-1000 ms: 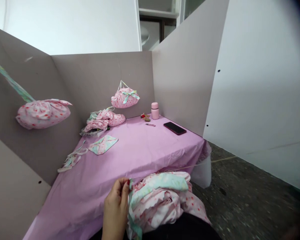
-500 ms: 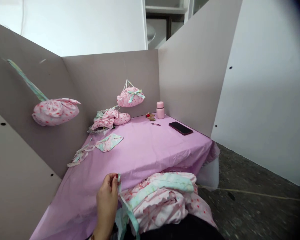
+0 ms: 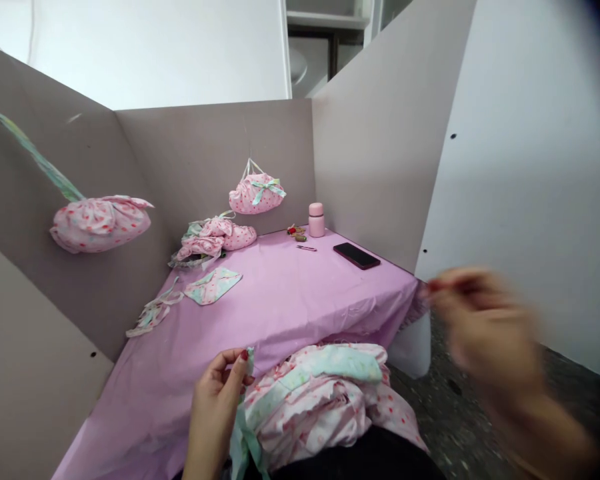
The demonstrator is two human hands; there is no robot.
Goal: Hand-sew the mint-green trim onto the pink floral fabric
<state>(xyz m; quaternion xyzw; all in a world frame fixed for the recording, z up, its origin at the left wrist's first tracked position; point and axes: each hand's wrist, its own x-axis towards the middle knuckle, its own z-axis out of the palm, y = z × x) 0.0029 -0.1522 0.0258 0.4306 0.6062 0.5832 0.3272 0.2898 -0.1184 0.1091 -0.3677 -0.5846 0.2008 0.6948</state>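
Note:
My left hand (image 3: 225,383) pinches the end of a mint-green fabric strip (image 3: 251,360) between thumb and fingers. The rest of the strip hangs down beside the lap. Next to this hand, a bundle of pink dotted fabric (image 3: 325,413) with a wide mint band (image 3: 330,367) lies across the lap, against the table's front edge. Out to the right, my right hand (image 3: 485,320) is raised over the floor and smeared by motion. Its fingertips look pinched together, but what they hold is too blurred to make out.
On the pink-covered table (image 3: 280,293) lie a folded fabric piece (image 3: 213,285), loose strips (image 3: 155,312), a fabric pile (image 3: 205,240), small snips (image 3: 307,248), a phone (image 3: 357,255) and a pink bottle (image 3: 317,220). Pink bundles (image 3: 257,193) hang by grey panels (image 3: 370,153).
My right hand has come into view from the right. The long thread stretched rightward from the bundle no longer shows. My left hand has turned slightly and still holds the strip.

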